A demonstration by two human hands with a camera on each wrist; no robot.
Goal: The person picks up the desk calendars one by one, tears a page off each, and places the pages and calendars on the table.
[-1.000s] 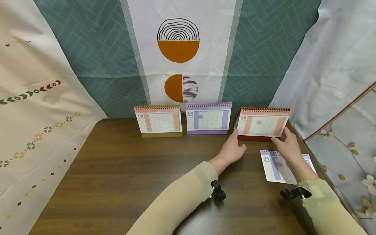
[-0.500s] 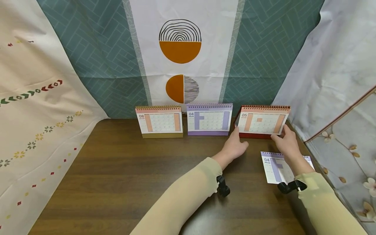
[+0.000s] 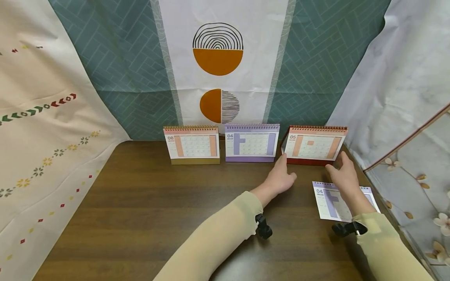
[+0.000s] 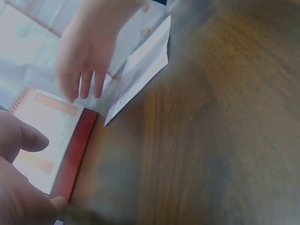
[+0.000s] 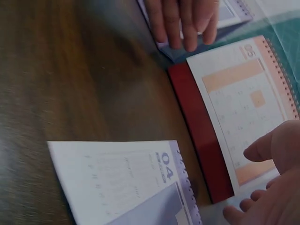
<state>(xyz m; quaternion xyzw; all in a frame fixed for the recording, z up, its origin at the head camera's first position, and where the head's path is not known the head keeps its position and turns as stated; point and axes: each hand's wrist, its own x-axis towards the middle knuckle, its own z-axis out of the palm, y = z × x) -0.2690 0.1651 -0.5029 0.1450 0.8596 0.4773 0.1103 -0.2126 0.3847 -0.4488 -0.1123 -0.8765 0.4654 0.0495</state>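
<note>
A red-based desk calendar [image 3: 314,145] marked 05 stands tilted like a tent at the back right. At its left lower corner is my left hand [image 3: 279,177], with fingers extended and thumb apart. My right hand [image 3: 344,173] is at its right edge, fingers reaching alongside and thumb spread in front. In the right wrist view, this right hand [image 5: 276,178] overlaps the calendar page's lower right part with a gap between thumb and fingers. Below that forearm lies a purple 04 calendar page [image 3: 325,203], partly hidden by the right wrist.
Left of the red calendar stand a purple 04 desk calendar [image 3: 250,144] and a gold-based 08 desk calendar [image 3: 195,145], roughly in line. They stand on a brown wooden table [image 3: 147,218] near a green and white cloth backdrop [image 3: 133,58]. A flowered cloth hangs at the right.
The red calendar has slid slightly back, more level with the other two. Both hands followed it, then drew back a little toward the front.
</note>
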